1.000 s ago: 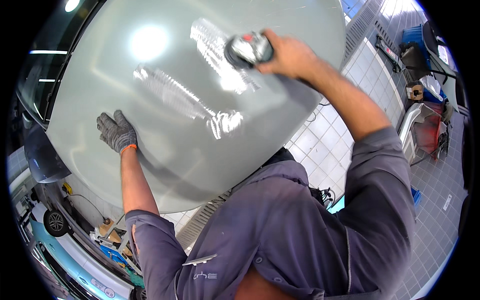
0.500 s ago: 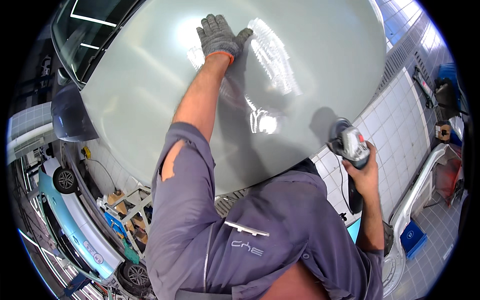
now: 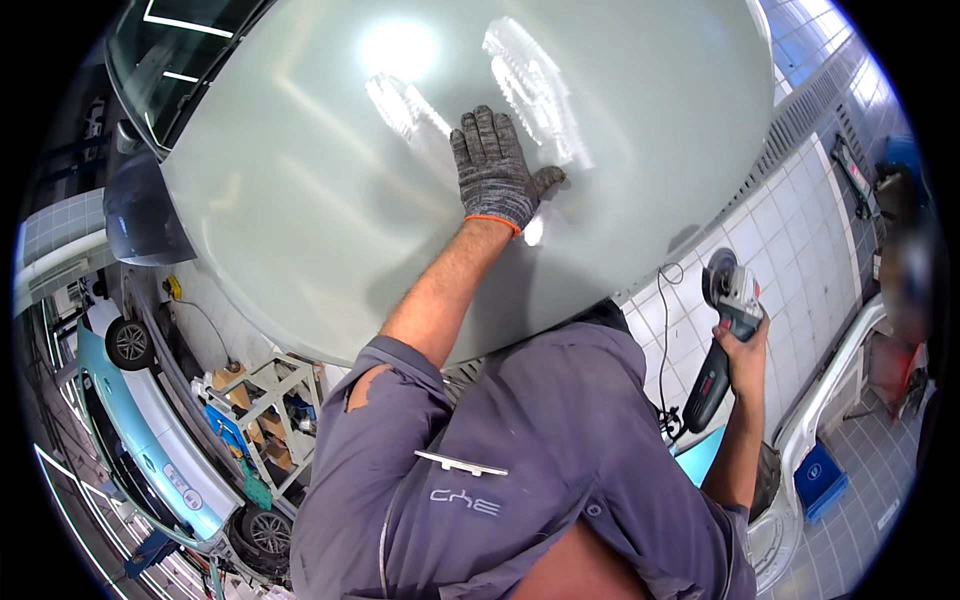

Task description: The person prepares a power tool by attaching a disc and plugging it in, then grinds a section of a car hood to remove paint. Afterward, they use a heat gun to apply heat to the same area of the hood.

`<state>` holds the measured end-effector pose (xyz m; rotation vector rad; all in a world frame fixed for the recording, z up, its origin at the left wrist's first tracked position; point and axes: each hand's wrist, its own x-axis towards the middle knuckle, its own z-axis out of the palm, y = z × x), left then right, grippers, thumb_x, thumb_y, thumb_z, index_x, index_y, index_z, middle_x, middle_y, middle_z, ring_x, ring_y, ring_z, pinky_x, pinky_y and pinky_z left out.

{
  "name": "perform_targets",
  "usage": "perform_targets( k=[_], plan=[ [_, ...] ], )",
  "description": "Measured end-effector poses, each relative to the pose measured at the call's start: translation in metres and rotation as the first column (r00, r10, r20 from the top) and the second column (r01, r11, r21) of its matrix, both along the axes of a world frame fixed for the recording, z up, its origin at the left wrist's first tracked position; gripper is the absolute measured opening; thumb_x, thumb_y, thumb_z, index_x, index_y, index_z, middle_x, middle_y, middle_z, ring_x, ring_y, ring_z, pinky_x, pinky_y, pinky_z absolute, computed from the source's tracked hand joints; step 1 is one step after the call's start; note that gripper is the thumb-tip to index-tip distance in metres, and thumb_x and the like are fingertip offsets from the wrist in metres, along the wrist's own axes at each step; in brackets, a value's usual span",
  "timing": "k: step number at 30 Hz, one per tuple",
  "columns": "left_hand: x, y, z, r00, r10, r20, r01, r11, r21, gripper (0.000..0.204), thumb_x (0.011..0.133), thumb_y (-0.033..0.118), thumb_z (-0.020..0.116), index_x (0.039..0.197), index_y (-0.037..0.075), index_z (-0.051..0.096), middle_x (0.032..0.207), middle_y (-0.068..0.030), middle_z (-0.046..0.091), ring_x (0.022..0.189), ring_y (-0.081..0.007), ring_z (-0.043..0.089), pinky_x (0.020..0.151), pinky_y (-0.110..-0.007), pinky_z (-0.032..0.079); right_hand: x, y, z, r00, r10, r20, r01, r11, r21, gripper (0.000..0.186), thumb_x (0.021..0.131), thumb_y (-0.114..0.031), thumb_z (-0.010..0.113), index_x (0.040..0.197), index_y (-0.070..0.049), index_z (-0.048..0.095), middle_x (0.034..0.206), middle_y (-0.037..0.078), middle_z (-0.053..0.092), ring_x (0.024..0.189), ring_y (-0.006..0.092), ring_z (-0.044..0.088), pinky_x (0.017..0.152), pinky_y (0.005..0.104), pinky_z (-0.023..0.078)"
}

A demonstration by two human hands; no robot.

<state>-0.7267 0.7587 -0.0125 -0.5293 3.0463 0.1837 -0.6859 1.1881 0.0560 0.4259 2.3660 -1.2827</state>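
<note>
My left hand, in a grey knitted glove with an orange cuff, lies flat on a pale grey-green car hood, fingers stretched and thumb out to the side. Shiny bare-metal patches show around it: one ground strip beyond the thumb, another beyond the fingertips. My right hand, ungloved, is wrapped round an angle grinder with a dark green body and a grey metal head. Held off the hood's right edge, the grinder has its disc end upward. Its black cord hangs beside it.
A light blue car stands at the left, near a metal cart with assorted items. White floor tiles and a drain grate run along the right. A white body panel and a blue box are at the lower right.
My left hand has slid nearer and to the right across the hood. The right hand has drawn the grinder away from the hood to the right, turning its long body into view.
</note>
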Motion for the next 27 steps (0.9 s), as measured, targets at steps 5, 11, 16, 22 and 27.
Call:
perform_targets(
  k=[5, 11, 16, 22, 27],
  plan=[
    [0.053, 0.044, -0.016, 0.985, -0.139, 0.101, 0.138, 0.990, 0.022, 0.117, 0.083, 0.077, 0.057, 0.160, -0.003, 0.021, 0.168, -0.0274, 0.009, 0.157, -0.0427, 0.003, 0.125, -0.058, -0.002, 0.014, 0.001, 0.009, 0.999, 0.024, 0.034, -0.019, 0.992, -0.125, 0.088, 0.078, -0.006, 0.078, 0.150, 0.000, 0.029, 0.122, 0.011, 0.060, 0.107, 0.0193, 0.059, 0.089, 0.0322, 0.051],
    [0.104, 0.088, -0.046, 0.897, -0.437, 0.066, 0.437, 0.899, 0.012, 0.110, 0.085, 0.077, 0.055, 0.157, -0.002, 0.027, 0.166, -0.0234, 0.017, 0.156, -0.0418, 0.005, 0.125, -0.057, 0.000, 0.061, 0.011, 0.012, 1.000, 0.028, 0.003, -0.026, 0.979, -0.202, 0.088, 0.078, -0.007, 0.079, 0.151, -0.002, 0.030, 0.127, 0.013, 0.059, 0.112, 0.0201, 0.059, 0.093, 0.0350, 0.051],
    [0.030, 0.110, -0.020, 0.854, -0.488, 0.177, 0.508, 0.857, -0.087, 0.103, 0.091, 0.075, 0.048, 0.160, 0.003, 0.024, 0.169, -0.0164, 0.017, 0.158, -0.0323, 0.009, 0.127, -0.050, 0.006, 0.089, 0.027, 0.012, 0.999, -0.035, 0.021, 0.039, 0.981, -0.191, 0.086, 0.077, -0.004, 0.078, 0.149, -0.002, 0.031, 0.124, 0.013, 0.060, 0.108, 0.0197, 0.059, 0.092, 0.0343, 0.052],
    [-0.015, 0.154, -0.036, 0.840, -0.530, 0.118, 0.541, 0.837, -0.087, 0.103, 0.088, 0.072, 0.055, 0.159, 0.003, 0.027, 0.168, -0.0169, 0.021, 0.156, -0.0332, 0.013, 0.126, -0.049, 0.012, 0.092, 0.058, -0.002, 0.990, -0.101, 0.100, 0.128, 0.939, -0.319, 0.086, 0.076, -0.004, 0.079, 0.148, 0.000, 0.032, 0.120, 0.011, 0.058, 0.105, 0.0194, 0.058, 0.094, 0.0346, 0.051],
    [0.020, 0.142, -0.064, 0.739, -0.664, 0.113, 0.669, 0.744, -0.002, 0.108, 0.084, 0.073, 0.059, 0.159, 0.003, 0.027, 0.168, -0.0189, 0.019, 0.157, -0.0366, 0.011, 0.127, -0.054, 0.003, 0.061, 0.099, -0.040, 0.994, -0.100, 0.039, 0.107, 0.955, -0.277, 0.087, 0.074, -0.006, 0.080, 0.147, 0.001, 0.033, 0.129, 0.014, 0.057, 0.116, 0.0217, 0.057, 0.100, 0.0362, 0.047]
  ],
)
